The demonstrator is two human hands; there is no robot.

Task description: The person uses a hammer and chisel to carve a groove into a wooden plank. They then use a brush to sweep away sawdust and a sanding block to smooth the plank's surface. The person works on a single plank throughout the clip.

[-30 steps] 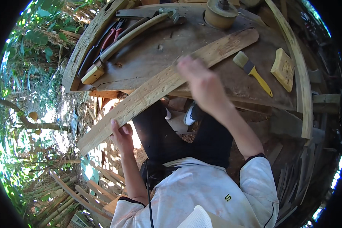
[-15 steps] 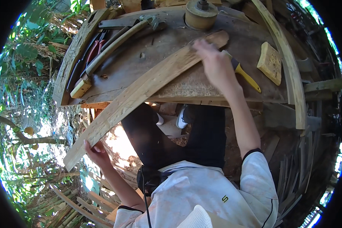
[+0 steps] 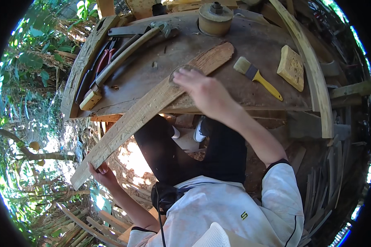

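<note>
The plank is slanting up-right across the surface; the left hand is clamping its near end; the right hand is covering a roundish pad nearer its far end, grip unclear.

From where I stand, the one marking I can pick out is a small, angular yellow emblem edged in black, on the front of the wearer's pale, stained short-sleeved shirt, toward the right side.
</note>
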